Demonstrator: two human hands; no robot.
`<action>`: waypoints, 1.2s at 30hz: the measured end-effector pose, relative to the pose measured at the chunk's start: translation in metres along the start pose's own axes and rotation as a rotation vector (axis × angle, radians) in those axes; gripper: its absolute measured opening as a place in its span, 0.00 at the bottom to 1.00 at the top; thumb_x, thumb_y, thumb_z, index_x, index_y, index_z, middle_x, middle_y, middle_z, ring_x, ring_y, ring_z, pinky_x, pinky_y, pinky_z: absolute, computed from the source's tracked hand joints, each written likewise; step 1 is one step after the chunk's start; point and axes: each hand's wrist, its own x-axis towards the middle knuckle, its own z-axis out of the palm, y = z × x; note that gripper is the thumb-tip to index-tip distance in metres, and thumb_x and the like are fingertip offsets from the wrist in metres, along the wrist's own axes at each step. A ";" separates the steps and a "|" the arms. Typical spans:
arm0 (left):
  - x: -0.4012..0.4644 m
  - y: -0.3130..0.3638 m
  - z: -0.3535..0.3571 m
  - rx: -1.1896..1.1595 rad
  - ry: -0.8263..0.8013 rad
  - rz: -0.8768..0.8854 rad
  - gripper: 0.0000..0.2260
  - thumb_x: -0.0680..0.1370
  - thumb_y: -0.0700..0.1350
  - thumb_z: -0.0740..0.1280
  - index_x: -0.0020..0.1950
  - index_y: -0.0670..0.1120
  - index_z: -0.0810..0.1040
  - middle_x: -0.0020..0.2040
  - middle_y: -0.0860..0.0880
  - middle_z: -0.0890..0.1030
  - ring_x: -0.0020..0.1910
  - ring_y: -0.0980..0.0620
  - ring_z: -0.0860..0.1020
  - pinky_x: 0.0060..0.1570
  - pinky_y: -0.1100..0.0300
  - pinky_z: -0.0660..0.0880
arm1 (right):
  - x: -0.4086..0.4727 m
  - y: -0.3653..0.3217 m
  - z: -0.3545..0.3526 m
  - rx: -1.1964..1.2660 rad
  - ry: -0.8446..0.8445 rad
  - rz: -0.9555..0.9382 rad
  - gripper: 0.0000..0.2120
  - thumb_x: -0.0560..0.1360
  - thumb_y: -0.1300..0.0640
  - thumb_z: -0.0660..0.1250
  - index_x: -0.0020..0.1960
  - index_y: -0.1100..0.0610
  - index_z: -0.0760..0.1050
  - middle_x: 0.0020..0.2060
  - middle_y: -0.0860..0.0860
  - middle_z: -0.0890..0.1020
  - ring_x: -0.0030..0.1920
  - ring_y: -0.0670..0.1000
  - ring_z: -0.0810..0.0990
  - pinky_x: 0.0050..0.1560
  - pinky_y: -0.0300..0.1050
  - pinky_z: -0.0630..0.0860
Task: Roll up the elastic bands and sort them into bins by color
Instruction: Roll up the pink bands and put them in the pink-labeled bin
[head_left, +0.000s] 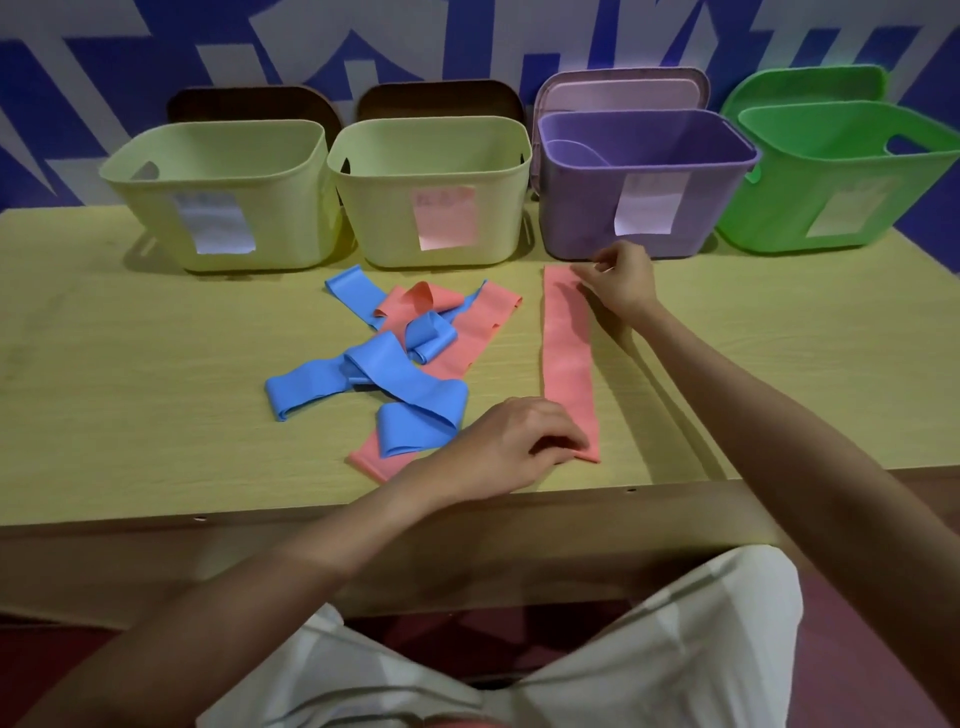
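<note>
Counter: carries four bins beyond both hands.
Pink band: laid out flat and straight between the hands (rolling not begun).
Left hand: fingers curled, pinching its near end.
Right hand: pinching its far end.
Next: roll from one end, keeping edges aligned.

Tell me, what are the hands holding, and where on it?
Both hold one pink band laid out straight on the table. The right hand pinches its far end; the left hand holds down its near end.
</note>
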 end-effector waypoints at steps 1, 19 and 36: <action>-0.002 0.000 0.001 0.011 0.006 0.004 0.07 0.76 0.40 0.70 0.52 0.43 0.83 0.47 0.50 0.83 0.48 0.55 0.78 0.49 0.60 0.74 | -0.007 0.004 -0.004 0.035 0.015 -0.008 0.16 0.72 0.52 0.73 0.53 0.63 0.78 0.43 0.52 0.79 0.42 0.51 0.78 0.42 0.47 0.75; -0.021 0.005 0.015 0.054 0.198 -0.009 0.04 0.74 0.36 0.71 0.48 0.41 0.83 0.47 0.50 0.82 0.47 0.56 0.79 0.50 0.60 0.76 | -0.232 0.019 -0.056 0.140 -0.108 -0.493 0.07 0.71 0.63 0.63 0.45 0.58 0.79 0.41 0.49 0.80 0.42 0.48 0.80 0.41 0.47 0.77; -0.034 0.005 0.020 0.379 0.153 0.049 0.09 0.75 0.35 0.70 0.54 0.41 0.82 0.47 0.47 0.76 0.48 0.51 0.70 0.44 0.59 0.71 | -0.236 0.027 -0.058 -0.142 -0.093 -0.731 0.07 0.76 0.60 0.69 0.47 0.64 0.82 0.44 0.54 0.79 0.44 0.52 0.77 0.43 0.44 0.76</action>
